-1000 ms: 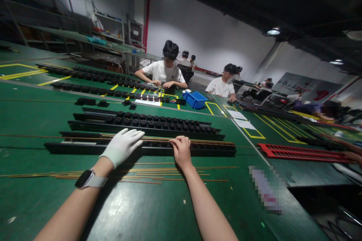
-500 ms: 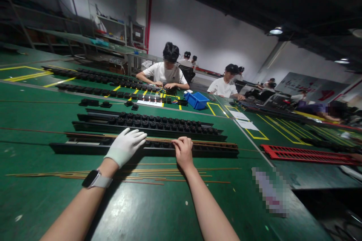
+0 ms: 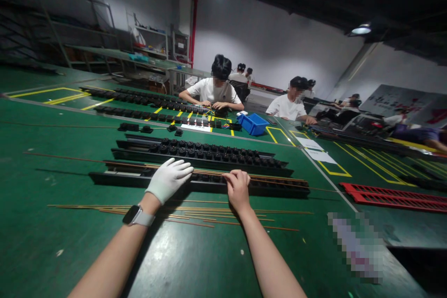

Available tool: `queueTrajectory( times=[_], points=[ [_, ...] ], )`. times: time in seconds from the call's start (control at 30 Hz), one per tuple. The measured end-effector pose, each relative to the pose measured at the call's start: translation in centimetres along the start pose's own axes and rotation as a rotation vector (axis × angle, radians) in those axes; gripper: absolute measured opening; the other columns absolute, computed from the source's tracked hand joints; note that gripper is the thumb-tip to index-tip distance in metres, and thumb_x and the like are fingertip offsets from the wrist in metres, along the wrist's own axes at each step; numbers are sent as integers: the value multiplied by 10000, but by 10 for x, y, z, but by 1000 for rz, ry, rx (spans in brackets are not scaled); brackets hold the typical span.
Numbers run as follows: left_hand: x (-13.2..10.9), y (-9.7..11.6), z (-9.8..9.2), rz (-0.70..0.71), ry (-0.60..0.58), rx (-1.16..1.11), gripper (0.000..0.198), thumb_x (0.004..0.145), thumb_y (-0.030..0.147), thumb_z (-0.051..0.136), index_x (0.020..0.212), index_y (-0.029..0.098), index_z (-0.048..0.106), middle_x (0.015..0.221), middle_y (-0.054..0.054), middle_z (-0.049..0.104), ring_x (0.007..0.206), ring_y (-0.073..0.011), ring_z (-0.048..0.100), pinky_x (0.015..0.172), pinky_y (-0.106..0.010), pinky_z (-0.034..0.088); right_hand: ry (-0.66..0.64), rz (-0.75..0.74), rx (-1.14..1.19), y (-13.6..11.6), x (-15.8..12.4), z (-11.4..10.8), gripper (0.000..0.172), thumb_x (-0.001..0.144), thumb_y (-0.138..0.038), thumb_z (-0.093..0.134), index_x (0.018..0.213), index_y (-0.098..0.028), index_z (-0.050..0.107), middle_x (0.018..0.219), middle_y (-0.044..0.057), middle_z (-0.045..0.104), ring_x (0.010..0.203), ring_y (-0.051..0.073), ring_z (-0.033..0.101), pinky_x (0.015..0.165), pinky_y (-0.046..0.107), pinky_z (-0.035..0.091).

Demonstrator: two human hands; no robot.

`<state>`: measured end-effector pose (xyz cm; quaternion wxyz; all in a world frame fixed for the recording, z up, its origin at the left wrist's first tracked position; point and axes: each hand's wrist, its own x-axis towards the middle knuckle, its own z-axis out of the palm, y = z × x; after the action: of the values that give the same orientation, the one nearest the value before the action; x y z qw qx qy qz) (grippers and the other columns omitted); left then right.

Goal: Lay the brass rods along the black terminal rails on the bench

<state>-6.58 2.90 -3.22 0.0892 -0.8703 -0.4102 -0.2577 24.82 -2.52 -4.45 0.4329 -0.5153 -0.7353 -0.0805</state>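
Note:
My left hand (image 3: pixel 170 178), in a white glove, lies with fingers stretched out over the near black rail (image 3: pixel 118 179). It rests on or just above thin brown rods (image 3: pixel 268 179) that run lengthwise along that rail. My bare right hand (image 3: pixel 239 189) is farther right on the same rail, thumb and fingertips pinched on a thin rod. One long rod (image 3: pixel 63 156) sticks out past the rail's left end. Several loose rods (image 3: pixel 77 206) lie on the green table in front of the rail, partly behind my forearms.
Behind it stands another black rail (image 3: pixel 199 160) with rows of round black parts. Farther back are black modules (image 3: pixel 129 127), a blue bin (image 3: pixel 256 124) and co-workers (image 3: pixel 213 91) in white shirts. At right lie a red slotted frame (image 3: pixel 394 198) and a blurred-out object (image 3: pixel 354 247).
The whole view has shifted, so the table and rails appear farther right. Both hands keep nearly the same places and poses on the rail.

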Motion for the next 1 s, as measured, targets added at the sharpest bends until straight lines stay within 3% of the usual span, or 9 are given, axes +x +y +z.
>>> queueTrajectory(
  times=[0.57, 1.0],
  points=[
    [1, 7, -7, 6, 81, -34, 279, 1019, 402, 531, 1120, 367, 790, 1286, -4, 761, 1246, -250, 677, 1137, -516, 440, 10, -44, -35, -3, 2, -2, 202, 1029, -181, 576, 1118, -268, 735, 1010, 64, 634, 979, 241, 507, 877, 386, 363],
    [-3, -1, 1, 55, 46, 32, 302, 1036, 395, 511, 1207, 368, 759, 1340, 14, 734, 1289, -254, 645, 1127, -493, 432, 35, -18, -24, -2, 1, 1, 206, 1017, -166, 595, 1116, -279, 736, 1028, 54, 644, 988, 235, 522, 899, 388, 357]
  ],
)
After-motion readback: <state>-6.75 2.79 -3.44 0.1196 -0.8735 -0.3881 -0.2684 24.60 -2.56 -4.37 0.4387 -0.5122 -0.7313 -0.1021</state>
